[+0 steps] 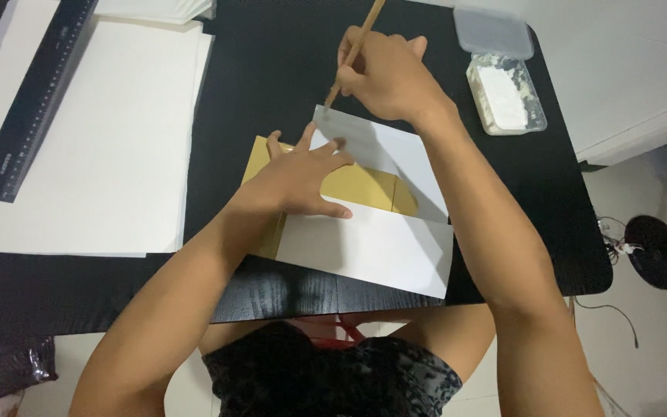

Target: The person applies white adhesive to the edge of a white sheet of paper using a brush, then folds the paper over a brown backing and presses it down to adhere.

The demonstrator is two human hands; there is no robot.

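Brushing hand: right hand [390,76], grip pinched on a thin wooden brush [355,52], tip on the white flap [380,150], held steep to work the flap's edge.
Bracing hand: left hand [300,176] spread flat, holding nothing, pinning the tan card [364,188] against sliding.
Paste tub [506,94]: open, near the right hand on the black surface [272,62].
Ruler [32,100]: well apart, on white sheets [117,139].

One brush [357,50], one black ruler [32,100], one paste tub [506,93], one tub lid [494,31], one brown envelope [364,189], two hands.
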